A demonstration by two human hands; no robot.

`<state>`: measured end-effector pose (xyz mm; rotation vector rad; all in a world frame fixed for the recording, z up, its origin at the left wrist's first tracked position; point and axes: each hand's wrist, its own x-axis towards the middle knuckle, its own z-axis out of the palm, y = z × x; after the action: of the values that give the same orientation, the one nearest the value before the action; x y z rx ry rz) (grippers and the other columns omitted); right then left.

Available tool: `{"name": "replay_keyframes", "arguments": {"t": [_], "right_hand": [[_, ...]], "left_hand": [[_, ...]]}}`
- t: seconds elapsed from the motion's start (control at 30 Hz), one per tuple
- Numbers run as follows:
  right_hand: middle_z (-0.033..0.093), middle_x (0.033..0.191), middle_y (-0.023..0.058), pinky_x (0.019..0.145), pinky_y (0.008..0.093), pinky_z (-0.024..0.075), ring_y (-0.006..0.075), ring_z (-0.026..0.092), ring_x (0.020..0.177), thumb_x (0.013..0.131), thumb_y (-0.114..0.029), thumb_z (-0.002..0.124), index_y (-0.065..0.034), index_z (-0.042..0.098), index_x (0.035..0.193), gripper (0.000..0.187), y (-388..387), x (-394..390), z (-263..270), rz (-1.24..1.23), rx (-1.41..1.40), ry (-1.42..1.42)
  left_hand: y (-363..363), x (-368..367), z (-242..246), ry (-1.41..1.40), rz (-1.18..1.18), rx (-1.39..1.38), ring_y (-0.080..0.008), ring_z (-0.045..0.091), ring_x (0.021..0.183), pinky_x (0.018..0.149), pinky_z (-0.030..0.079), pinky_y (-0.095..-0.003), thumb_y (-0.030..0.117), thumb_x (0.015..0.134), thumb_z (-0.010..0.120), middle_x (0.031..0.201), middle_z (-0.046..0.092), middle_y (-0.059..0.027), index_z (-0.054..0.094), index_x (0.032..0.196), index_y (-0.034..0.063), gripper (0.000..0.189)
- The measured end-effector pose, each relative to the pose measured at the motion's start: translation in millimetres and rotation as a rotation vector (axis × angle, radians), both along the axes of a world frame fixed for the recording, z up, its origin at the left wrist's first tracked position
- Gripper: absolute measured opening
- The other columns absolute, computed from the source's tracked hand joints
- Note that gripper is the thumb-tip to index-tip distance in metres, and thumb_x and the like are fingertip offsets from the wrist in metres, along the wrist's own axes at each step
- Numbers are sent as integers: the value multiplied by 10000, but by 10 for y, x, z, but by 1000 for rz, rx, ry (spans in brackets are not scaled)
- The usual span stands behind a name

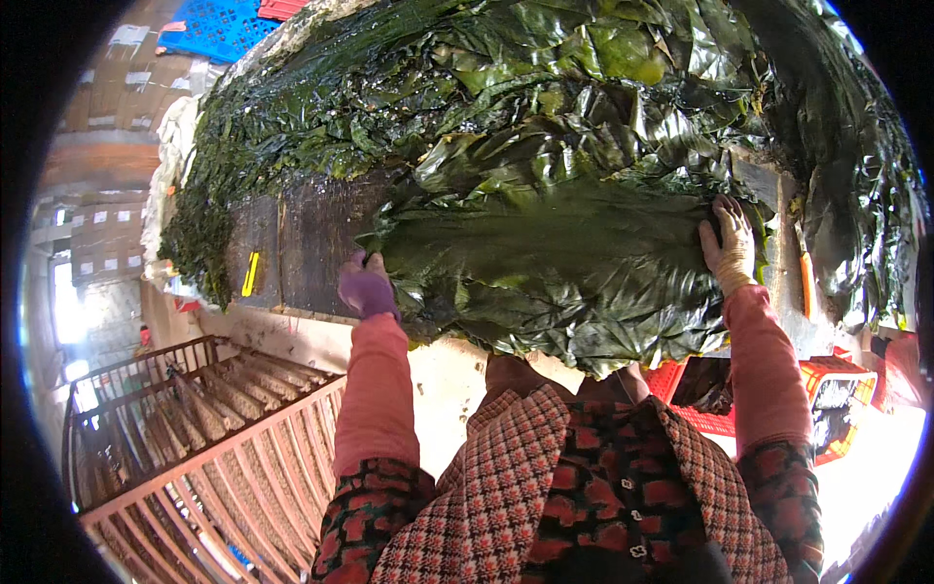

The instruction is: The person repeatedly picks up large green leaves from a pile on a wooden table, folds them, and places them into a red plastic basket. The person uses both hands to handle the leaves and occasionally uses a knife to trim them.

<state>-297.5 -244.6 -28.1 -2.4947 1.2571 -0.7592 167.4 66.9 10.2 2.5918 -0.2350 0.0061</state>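
A broad, dark green kelp blade [540, 233] lies smoothed flat on a stack of kelp in front of me. My left hand [367, 286], in a purple glove, is at the blade's left end, with its fingers closed at the edge. At the opposite end my right hand [727, 244], in a pale glove, rests on the kelp with fingers spread. Crinkled kelp edges [569, 332] hang over the table's front. A dark wet board [321, 233] shows to the left of the stack.
Heaped kelp [511, 80] covers the far side, and more hangs at right [839, 146]. A yellow-handled tool [250, 274] lies left; an orange-handled one [808, 285] is at right. Below stand a slatted rack [219, 452] and a red plastic crate [839, 376]. A blue crate [219, 29] is far left.
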Motion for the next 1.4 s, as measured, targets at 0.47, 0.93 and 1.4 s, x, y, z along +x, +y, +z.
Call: {"name": "replay_keyframes", "arguments": {"t": [0.47, 0.93, 1.4], "right_hand": [[680, 1049, 176, 866, 402, 507, 346, 656, 969, 832, -416, 674, -85, 581, 1247, 539, 2022, 3061, 437, -369, 644, 171], [617, 703, -1, 580, 302, 443, 132, 529, 600, 800, -92, 747, -42, 683, 900, 129, 1694, 3150, 412, -646, 989, -670], [523, 1338, 207, 1098, 493, 321, 416, 427, 1296, 835, -196, 702, -68, 438, 1371, 611, 2451, 3949, 499, 221, 116, 78]], "left_hand": [[355, -443, 29, 6, -1051, 3, -390, 569, 1116, 906, 490, -466, 285, 756, 747, 1372, 469, -178, 548, 1300, 107, 606], [302, -221, 16, 268, -1040, -429, -361, 627, 715, 621, 489, -446, 250, 847, 687, 755, 625, -146, 659, 868, 77, 176], [1154, 339, -783, 454, -379, -1409, -207, 612, 779, 666, 518, -279, -87, 790, 678, 1018, 603, -151, 651, 1035, 57, 286]]}}
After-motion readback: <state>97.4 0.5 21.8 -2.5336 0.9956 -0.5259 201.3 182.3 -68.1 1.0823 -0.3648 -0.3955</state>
